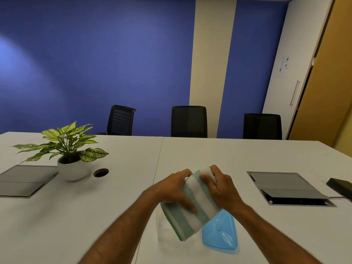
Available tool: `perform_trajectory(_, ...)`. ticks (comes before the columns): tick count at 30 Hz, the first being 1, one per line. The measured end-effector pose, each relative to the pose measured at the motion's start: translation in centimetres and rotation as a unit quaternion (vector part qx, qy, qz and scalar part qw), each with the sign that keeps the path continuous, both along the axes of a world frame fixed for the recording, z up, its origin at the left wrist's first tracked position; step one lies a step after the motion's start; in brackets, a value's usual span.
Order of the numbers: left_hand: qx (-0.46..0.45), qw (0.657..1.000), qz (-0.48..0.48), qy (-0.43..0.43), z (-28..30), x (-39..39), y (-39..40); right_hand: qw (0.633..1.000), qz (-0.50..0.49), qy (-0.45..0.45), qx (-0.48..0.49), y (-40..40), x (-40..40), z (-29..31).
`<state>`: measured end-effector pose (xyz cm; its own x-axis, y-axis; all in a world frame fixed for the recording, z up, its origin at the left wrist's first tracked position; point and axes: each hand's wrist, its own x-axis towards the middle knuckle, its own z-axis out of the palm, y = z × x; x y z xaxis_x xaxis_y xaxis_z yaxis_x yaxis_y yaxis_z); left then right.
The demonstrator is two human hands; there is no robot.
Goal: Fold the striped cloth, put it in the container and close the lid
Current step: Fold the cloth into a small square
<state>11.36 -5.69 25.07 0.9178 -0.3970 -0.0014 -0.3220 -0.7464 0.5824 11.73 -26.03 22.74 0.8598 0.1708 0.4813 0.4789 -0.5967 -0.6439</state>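
The striped cloth [192,212], green and white, is folded into a thick pad and held tilted above the table. My left hand [174,189] grips its left side with fingers over the top. My right hand [219,187] grips its upper right end, thumb across the cloth. Beneath the cloth's lower end stands a clear container [162,228], faint and partly hidden by the cloth. The blue lid [221,233] lies flat on the table just right of the container, its upper part covered by the cloth.
A potted plant [71,157] in a white bowl stands at the left, next to a cable hole [101,172]. Grey floor-box panels [285,185] are set in the table at both sides. A dark device [341,186] lies at the far right. Black chairs [188,121] line the far edge.
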Motion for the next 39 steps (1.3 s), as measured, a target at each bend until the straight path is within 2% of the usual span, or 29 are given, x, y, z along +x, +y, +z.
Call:
perform_trajectory(2,0.003,0.999,-0.03,0.032,0.2,0.4,1.3,0.999,-0.018,-0.005,0.04,-0.3,0.2,-0.4)
perform_trajectory(6,-0.192,0.974,-0.022,0.121,0.6,0.5,4.0,0.988,-0.056,0.006,0.145,-0.4,0.6,-0.9)
perform_trajectory(9,-0.351,0.928,0.041,0.116,0.0,0.5,4.7,0.969,-0.072,0.051,0.231,-0.2,0.7,-0.7)
perform_trajectory(11,-0.425,0.894,0.082,0.113,-1.0,0.4,4.5,0.959,-0.043,0.099,0.264,-0.1,1.0,-0.6)
perform_trajectory(14,-0.498,0.842,0.185,0.099,-2.2,0.7,4.2,0.922,0.023,0.213,0.322,-0.4,1.7,-0.6)
perform_trajectory(16,-0.514,0.821,0.232,0.088,-2.7,1.0,4.4,0.897,0.032,0.275,0.345,-0.7,2.2,-0.9)
perform_trajectory(21,-0.528,0.815,0.225,0.083,-4.1,1.6,4.6,0.911,0.011,0.238,0.337,-0.3,3.1,-1.9)
perform_trajectory(25,-0.512,0.826,0.207,0.11,-5.4,2.3,4.7,0.916,0.014,0.273,0.294,0.1,4.1,-3.4)
perform_trajectory(30,-0.392,0.892,0.15,0.166,-7.6,3.4,5.9,0.904,0.086,0.369,0.198,-0.8,5.6,-5.5)
perform_trajectory(39,-0.243,0.925,0.171,0.237,-13.6,7.0,6.0,0.892,0.046,0.446,0.063,0.8,9.0,-11.4)
